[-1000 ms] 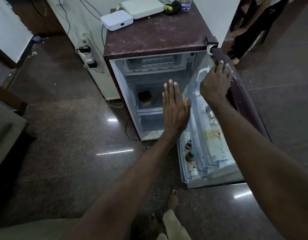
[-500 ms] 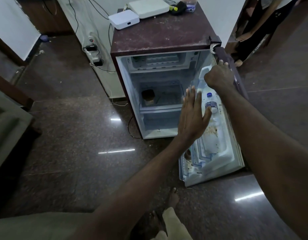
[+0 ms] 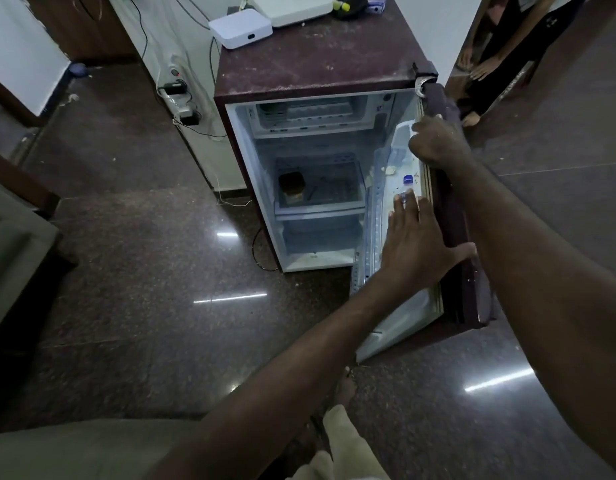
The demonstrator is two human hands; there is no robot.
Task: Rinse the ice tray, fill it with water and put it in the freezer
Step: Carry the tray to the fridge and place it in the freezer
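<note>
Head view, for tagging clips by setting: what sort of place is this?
Probably a home living room, not a kitchen: a small fridge on polished floor, white boxes on top, a power strip on the wall beside it.

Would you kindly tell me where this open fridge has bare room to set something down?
Free: the middle shelf right of the brown jar, and the bottom compartment under it. Crowded: the door, where the right hand grips its top edge and the left hand spreads beside the blue-capped bottle.
</note>
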